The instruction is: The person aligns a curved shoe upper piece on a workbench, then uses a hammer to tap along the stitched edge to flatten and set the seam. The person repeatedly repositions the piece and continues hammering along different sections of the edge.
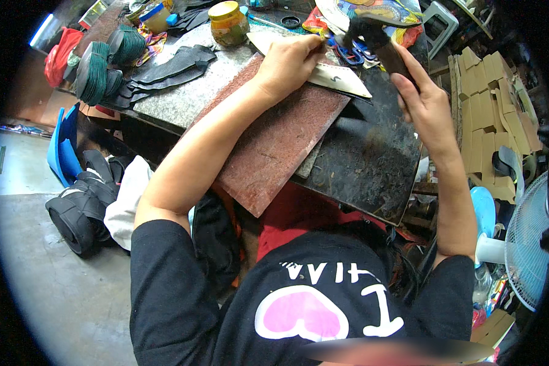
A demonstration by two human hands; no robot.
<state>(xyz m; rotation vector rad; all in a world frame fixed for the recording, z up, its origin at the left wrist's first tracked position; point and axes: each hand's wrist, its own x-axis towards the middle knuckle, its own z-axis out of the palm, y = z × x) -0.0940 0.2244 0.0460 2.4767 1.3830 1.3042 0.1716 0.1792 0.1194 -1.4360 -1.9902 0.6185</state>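
My left hand (287,66) rests over a cream-white pointed template (343,80). Its fingers are closed together near the template's far edge; whatever they grip is hidden. A dark edge shows beneath the template, and under both lies a rough reddish-brown board (280,143), set at a slant with one corner past the table's near edge. Raised to the right of the template, my right hand (430,107) is wrapped round the dark handle of a hammer (391,56). The hammer's head is up and apart from the template.
Black cut pieces (175,67) and a yellow-lidded jar (228,23) sit on the grey slab. Green cord spools (93,73) stand at the table's left. Colourful scraps (354,49) lie beyond the template. At right are stacked cardboard boxes (485,97) and a fan (531,244).
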